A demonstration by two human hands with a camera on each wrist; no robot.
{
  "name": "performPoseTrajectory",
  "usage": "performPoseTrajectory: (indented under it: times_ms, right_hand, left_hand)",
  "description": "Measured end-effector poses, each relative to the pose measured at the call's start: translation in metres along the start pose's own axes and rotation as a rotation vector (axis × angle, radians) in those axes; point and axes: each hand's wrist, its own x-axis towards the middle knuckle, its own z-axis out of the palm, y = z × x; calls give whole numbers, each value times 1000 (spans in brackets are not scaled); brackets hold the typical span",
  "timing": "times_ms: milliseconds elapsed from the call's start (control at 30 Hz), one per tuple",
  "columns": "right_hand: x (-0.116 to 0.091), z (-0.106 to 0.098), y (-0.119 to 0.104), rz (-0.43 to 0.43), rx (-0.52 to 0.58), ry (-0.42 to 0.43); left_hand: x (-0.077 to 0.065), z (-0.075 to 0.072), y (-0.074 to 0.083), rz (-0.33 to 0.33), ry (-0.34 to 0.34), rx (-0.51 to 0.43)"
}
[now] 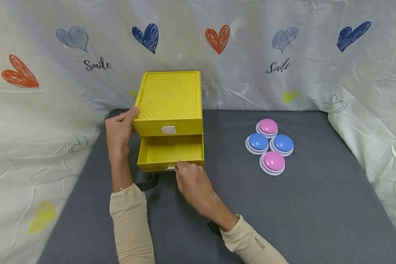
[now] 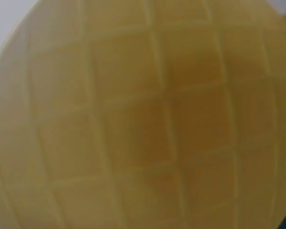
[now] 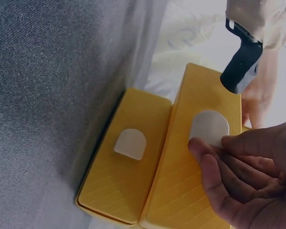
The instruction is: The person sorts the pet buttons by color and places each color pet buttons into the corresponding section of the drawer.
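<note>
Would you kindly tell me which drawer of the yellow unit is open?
The middle drawer, its white handle pinched by the right hand: it juts out, inside showing, while the top drawer and bottom drawer sit closed.

It's a curtained-off workspace, folks, home or lab impossible to tell: pale heart-and-"Smile" curtain (image 1: 244,66) hanging far, left and right, grey cloth-covered surface (image 1: 310,209) spread between!
</note>
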Motion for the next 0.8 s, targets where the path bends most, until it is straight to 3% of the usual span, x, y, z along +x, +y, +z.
performPoseTrajectory:
  times_ms: [500, 700, 800]
  right_hand:
    - [-7, -4, -2, 15, 45, -15]
    - [-10, -18, 12, 47, 307, -105]
    - [-14, -33, 26, 117, 431, -82]
  left_hand:
    - [3, 3, 4, -29, 0, -25]
    - [3, 3, 5, -59, 15, -25]
    - [2, 3, 5, -72, 21, -15]
